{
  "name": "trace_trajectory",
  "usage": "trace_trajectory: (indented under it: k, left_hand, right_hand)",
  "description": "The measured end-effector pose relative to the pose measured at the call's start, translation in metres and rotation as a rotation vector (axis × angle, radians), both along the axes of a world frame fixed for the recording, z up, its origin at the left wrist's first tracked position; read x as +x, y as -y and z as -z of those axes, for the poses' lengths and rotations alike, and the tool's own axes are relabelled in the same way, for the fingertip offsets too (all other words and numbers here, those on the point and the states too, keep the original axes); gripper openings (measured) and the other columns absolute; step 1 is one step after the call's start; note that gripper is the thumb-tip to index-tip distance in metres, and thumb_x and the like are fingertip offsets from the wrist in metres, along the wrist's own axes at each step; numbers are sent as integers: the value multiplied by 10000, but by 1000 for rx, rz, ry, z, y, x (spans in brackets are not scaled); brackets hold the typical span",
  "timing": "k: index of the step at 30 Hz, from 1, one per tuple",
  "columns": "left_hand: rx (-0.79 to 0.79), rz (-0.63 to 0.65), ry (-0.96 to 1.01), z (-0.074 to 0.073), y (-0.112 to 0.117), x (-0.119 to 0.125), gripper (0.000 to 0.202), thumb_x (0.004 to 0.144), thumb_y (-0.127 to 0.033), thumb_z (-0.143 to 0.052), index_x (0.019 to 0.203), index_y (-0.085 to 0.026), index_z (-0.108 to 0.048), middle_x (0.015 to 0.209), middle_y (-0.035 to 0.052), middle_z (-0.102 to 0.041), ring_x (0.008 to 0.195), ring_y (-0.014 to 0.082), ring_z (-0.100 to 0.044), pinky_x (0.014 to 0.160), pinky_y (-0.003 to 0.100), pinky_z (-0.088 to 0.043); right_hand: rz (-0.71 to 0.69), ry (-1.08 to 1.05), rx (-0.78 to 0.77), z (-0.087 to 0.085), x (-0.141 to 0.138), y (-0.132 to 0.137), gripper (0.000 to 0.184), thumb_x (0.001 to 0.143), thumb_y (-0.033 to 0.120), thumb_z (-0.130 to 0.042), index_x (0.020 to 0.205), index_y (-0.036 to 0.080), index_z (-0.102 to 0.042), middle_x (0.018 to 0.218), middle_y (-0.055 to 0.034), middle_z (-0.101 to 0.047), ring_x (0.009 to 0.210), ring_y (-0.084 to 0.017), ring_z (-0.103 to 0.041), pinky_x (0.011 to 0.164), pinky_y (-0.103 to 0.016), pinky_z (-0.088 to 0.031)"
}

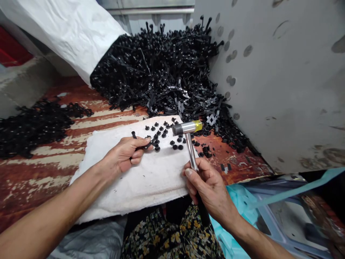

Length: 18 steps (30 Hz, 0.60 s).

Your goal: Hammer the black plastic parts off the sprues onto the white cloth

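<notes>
On the white cloth pad, the left hand lies palm down with its fingers curled around a thin black strip. One end of the strip shows above the knuckles and the other points toward the middle of the pad. The right hand, at the pad's near right corner, is closed around the lower end of a small hammer. Its shiny metal handle rises upright, and its head, grey at one end and yellow at the other, hangs just above the pad. Small round black studs are scattered on the cloth between the strip and the hammer head.

Behind the pad a big heap of black strips spills from a white sack and leans against a grey, spotted board on the right. A smaller dark heap lies on the left of the worn red table. Near the lap are floral fabric and teal plastic.
</notes>
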<state>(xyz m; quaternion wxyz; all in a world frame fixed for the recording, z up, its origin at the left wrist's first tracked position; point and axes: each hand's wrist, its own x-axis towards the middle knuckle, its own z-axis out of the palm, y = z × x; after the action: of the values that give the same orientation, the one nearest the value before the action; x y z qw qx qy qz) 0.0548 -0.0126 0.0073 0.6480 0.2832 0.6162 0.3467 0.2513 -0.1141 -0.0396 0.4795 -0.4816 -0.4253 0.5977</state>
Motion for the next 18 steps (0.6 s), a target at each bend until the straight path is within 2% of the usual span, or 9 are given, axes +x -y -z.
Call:
trace_trajectory:
  k: [6,9,11,13,14,16,18]
  left_hand:
    - [15,2,-21,0,-1,0,199,812,-57,-622,625,-91,-567,553,70,-649,281,-9,-279,253,106,-201]
    - [12,22,-46,2,-4,-4,173,782,-63,-652,635,-105,-572,568,78,-664,287,-2,-280,256,113,-202]
    - [1,45,-65,3,-6,-6,168,768,-68,-666,630,-104,-578,574,77,-667,288,-3,-272,257,118,-197]
    - [-12,76,-74,4,-7,-6,160,766,-86,-675,632,-102,-589,580,75,-669,291,-2,-271,260,121,-192]
    - [-15,86,-81,5,-7,-5,160,767,-97,-679,633,-105,-591,579,74,-669,290,-2,-265,261,123,-187]
    - [-22,91,-101,4,-7,-3,172,769,-111,-682,629,-114,-584,581,76,-676,286,-2,-254,264,125,-174]
    - [-26,92,-123,3,-6,0,188,777,-109,-674,618,-120,-574,579,80,-681,282,-6,-235,266,125,-162]
  right_hand:
    - [-12,1,2,2,0,1,231,890,453,-583,883,231,-520,527,100,-419,377,-78,-363,339,-185,-323]
    - [-47,60,12,-3,5,1,226,921,447,-543,965,226,-548,631,60,-521,394,-74,-377,341,-196,-329]
    - [-65,177,67,-9,11,0,244,951,404,-500,1102,222,-562,761,10,-613,437,-84,-446,368,-211,-379]
    - [-60,346,181,-15,19,-3,318,964,322,-471,1257,218,-539,914,-47,-682,589,-126,-599,498,-251,-507]
    - [-55,430,260,-17,22,-6,364,961,278,-465,1315,216,-521,1001,-73,-701,721,-157,-663,616,-287,-562]
    - [-50,576,430,-19,27,-14,434,950,211,-451,1382,213,-503,1177,-108,-694,1000,-210,-684,860,-368,-571]
    - [-62,687,559,-17,31,-22,476,942,165,-441,1411,217,-501,1301,-113,-652,1159,-237,-638,985,-417,-529]
